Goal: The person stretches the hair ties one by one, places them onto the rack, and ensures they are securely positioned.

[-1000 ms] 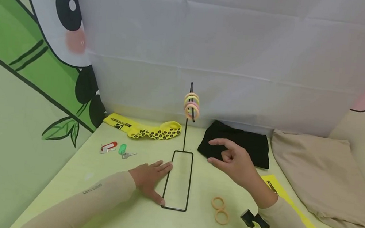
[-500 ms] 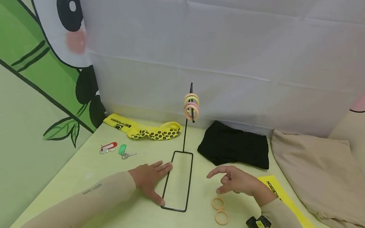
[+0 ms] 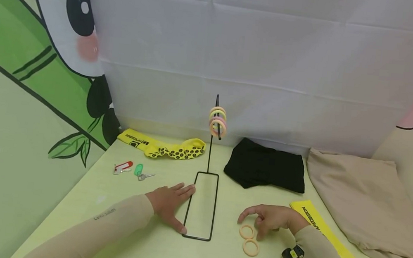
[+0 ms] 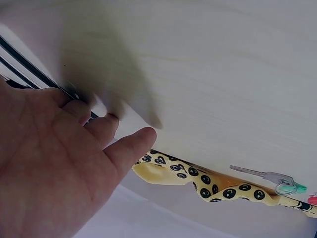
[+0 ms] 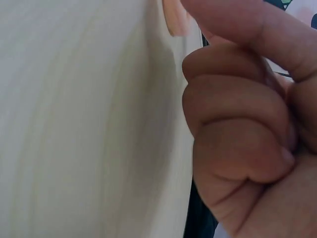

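The right hand (image 3: 272, 220), fingers loosely curled and holding nothing, hovers with the nearer ring (image 3: 247, 231) at its 8 o'clock, just beside its fingertips.

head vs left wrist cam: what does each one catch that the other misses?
Head only: the right hand over two loose orange rings, the rings hung on the stand's peg, the black cloth and the beige cloth.

Left wrist only: the underside of the left hand's thumb.

Both: the left hand resting flat beside the black wire base, the yellow spotted sock and the green-tagged key.
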A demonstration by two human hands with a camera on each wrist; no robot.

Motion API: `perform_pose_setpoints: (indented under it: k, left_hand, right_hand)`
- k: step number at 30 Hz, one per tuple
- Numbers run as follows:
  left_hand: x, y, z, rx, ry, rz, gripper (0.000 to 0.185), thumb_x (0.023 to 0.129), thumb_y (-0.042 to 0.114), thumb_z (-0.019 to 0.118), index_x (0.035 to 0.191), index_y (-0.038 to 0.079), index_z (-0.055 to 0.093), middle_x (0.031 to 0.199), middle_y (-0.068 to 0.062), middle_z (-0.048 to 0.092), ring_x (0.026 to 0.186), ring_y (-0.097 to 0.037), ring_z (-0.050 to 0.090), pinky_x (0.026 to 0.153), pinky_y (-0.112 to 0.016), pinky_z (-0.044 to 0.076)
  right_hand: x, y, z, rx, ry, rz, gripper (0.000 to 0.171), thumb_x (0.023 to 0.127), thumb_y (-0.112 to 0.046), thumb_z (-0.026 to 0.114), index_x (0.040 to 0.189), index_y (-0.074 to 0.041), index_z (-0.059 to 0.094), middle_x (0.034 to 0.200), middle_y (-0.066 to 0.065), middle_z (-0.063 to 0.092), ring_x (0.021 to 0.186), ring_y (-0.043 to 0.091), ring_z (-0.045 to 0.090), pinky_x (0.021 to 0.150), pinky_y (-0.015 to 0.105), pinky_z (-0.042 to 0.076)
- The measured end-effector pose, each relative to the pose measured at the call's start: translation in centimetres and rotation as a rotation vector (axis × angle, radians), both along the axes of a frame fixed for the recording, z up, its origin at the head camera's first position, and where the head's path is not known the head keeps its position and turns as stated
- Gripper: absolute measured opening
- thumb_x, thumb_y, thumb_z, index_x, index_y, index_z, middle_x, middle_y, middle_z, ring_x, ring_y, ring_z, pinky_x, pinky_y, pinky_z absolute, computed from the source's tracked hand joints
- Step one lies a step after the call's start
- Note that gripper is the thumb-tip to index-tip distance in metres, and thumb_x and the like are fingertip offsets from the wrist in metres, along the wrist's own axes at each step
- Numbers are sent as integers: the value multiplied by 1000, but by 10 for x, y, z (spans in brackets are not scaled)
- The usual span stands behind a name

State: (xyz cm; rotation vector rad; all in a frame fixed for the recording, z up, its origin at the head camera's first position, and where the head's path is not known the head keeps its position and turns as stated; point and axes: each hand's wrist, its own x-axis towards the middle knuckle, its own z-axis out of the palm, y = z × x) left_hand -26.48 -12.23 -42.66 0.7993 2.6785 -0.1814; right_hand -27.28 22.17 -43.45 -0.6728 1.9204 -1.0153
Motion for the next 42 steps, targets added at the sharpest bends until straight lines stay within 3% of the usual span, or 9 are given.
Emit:
perform_pose_setpoints:
  k: [8,17,23,32,42]
  left_hand:
    - [-2,1,-1,1,5,-4,120,58,85,53,150,21,9,157,7,7,144,-23,12,106,-54,30]
    - [-1,2,2,10,-4,-4,120,59,84,54,150,20,10,157,5,8,144,-25,13,106,-54,30]
    - [0,2,0,25,-21,-4,119,59,84,55,150,20,10,157,5,8,144,-25,13,105,-56,29]
    - [1,1,-1,27,-17,0,119,59,84,55,150,21,10,157,6,8,144,-24,13,106,-55,29]
    - [0,-1,-3,34,-6,-4,119,59,84,55,150,20,11,157,5,9,144,-25,13,105,-56,30]
  right_hand:
    - [0,-7,-3,43,51,1,47,69,10,65,108,-14,61,49,-10,27,40,4,19,38,17,18]
    - [2,-10,-3,39,95,-20,37,71,8,66,104,-8,60,49,-9,30,41,4,21,39,18,21]
    - [6,-11,-8,33,247,-32,30,72,1,69,98,-7,58,51,-8,34,45,4,29,46,19,28]
    - [9,-16,-9,96,459,-91,23,68,-4,71,87,-11,59,51,-9,36,44,4,32,44,18,28]
    - [11,-20,-2,147,597,-132,19,69,-10,72,83,-15,61,60,-7,41,48,3,34,45,18,30]
